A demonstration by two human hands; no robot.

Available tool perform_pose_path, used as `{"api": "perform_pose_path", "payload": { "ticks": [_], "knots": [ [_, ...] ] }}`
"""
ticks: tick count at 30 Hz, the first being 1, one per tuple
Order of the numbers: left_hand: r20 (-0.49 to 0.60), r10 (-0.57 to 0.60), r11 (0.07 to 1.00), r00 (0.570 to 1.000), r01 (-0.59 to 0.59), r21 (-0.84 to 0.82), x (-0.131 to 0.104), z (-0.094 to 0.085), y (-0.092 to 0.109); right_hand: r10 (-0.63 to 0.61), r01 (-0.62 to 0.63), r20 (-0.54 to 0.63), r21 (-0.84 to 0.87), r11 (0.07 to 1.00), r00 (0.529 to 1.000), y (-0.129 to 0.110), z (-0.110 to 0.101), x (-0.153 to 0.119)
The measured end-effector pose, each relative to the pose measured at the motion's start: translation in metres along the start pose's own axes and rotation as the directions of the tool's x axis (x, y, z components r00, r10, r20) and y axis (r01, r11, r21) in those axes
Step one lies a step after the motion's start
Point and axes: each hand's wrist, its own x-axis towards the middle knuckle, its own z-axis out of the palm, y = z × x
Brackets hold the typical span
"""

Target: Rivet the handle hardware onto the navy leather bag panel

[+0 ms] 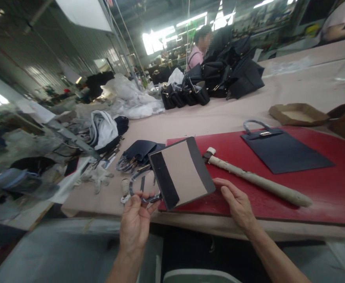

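My left hand (137,214) is closed on the plastic-wrapped loop handle of a bag panel (184,169). The panel's beige inner face, with a black strip and dark edges, is turned toward me, tilted above the table. At its lower right corner is my right hand (237,202), fingers stretched out and thumb apart; whether the fingertips touch the edge is hard to tell. To the right, a hammer (257,181) with a pale, wrapped handle lies on a red board (284,200). Beyond it rests another dark bag panel (287,151) with its handle and metal clasp.
Folded dark bag pieces (141,151) lie left of the board, near a white glove (97,177). Finished black bags (219,76) are piled at the back beside clear plastic wrap (131,98). A cardboard tray (298,114) stands at right. A person (197,51) sits beyond the table.
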Motion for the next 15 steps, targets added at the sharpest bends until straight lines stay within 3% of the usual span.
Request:
{"api": "perform_pose_path", "payload": {
  "ticks": [9,13,15],
  "knots": [
    [-0.097,-0.036,0.998,0.995,0.031,-0.049,0.011,-0.005,0.002,-0.067,0.065,-0.019,-0.089,0.994,0.998,-0.003,0.000,0.001],
    [-0.074,-0.020,0.999,0.997,0.017,-0.039,0.017,-0.006,0.000,-0.061,0.059,-0.011,-0.109,0.992,0.998,-0.003,-0.001,0.001],
    [-0.066,0.032,0.999,0.997,-0.033,-0.003,0.026,-0.005,0.008,-0.067,0.066,-0.007,-0.105,0.992,0.998,0.000,-0.001,0.002]
  ]
}}
